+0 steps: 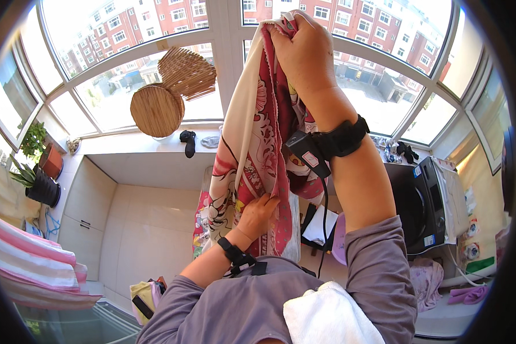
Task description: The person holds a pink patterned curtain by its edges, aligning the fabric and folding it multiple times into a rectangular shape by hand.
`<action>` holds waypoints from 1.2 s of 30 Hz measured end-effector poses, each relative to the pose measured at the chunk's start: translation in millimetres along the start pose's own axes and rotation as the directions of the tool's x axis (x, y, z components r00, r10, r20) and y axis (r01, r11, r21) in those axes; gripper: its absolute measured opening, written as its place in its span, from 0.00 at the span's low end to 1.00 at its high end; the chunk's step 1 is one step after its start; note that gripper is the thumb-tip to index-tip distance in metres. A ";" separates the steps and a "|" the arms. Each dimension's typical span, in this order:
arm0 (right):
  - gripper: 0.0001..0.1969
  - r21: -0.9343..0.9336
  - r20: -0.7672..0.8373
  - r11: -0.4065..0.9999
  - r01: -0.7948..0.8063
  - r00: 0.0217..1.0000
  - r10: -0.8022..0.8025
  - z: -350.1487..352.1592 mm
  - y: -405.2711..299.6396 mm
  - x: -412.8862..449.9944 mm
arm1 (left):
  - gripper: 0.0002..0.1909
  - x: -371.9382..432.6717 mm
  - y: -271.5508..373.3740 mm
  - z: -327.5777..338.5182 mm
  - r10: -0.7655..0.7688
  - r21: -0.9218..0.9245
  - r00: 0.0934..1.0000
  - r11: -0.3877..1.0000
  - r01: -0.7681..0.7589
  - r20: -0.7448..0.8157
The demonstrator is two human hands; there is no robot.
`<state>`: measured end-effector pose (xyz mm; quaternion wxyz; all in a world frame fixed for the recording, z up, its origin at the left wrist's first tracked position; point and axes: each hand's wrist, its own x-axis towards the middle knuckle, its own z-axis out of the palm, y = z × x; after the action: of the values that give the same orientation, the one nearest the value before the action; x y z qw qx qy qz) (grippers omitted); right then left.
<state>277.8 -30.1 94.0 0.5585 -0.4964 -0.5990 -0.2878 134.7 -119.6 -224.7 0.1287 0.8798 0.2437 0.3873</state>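
A large red, pink and cream printed cloth (266,129) hangs in folds before me, its upper edge bunched in my raised right hand (305,51). Lower down, my left hand (258,215) pinches the edge of the same cloth between thumb and fingers. Each wrist wears a black strap; a small device (308,152) with a cable sits on the right one. Behind the hanging cloth, part of a bench or board (293,241) shows, with more printed fabric (201,219) at its left side.
Woven stalk mats (157,111) stand by the window above a sill (133,146) holding socks (189,142). Potted plants (43,187) line the left. A washing machine (430,206) stands right, near a purple basin (339,241). A striped curtain (34,258) hangs lower left; a white towel (331,316) lies over my chest.
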 end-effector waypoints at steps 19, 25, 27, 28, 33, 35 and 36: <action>0.09 0.194 0.064 0.976 -0.103 0.994 0.092 21.0 -40.7 -26.2 | 0.12 -9.1 -14.8 25.6 -0.573 -0.232 0.808 0.812 0.536 -0.139; 0.09 0.130 0.054 0.989 -0.076 0.996 0.069 18.8 -25.3 -20.5 | 0.11 -21.5 -22.1 33.4 -0.463 -0.350 0.872 0.852 0.390 -0.156; 0.09 0.130 0.025 0.990 -0.061 0.998 0.059 17.7 -14.8 -20.1 | 0.10 -27.5 -19.9 28.0 -0.481 -0.347 0.866 0.841 0.414 -0.133; 0.09 0.117 0.023 0.990 -0.076 0.997 0.074 17.0 -10.8 -22.5 | 0.09 -32.6 -20.0 24.6 -0.497 -0.343 0.861 0.832 0.437 -0.110; 0.09 0.050 0.013 0.991 -0.125 0.992 0.124 4.8 13.5 -30.6 | 0.08 -59.6 -29.2 3.9 -0.611 -0.394 0.787 0.746 0.537 -0.085; 0.10 0.034 -0.001 0.995 -0.092 0.996 0.092 -9.5 33.6 -11.6 | 0.04 -54.4 -28.2 -4.0 -0.723 -0.563 0.690 0.562 0.606 0.021; 0.10 -0.015 0.025 0.992 -0.123 0.992 0.123 -16.5 39.5 -9.9 | 0.03 -52.9 -22.5 -14.6 -0.742 -0.602 0.671 0.535 0.592 0.000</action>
<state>319.1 -34.1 79.7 0.5642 -0.5397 -0.5724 -0.2506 85.7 -127.9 -257.0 0.4846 0.5813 0.4539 0.4703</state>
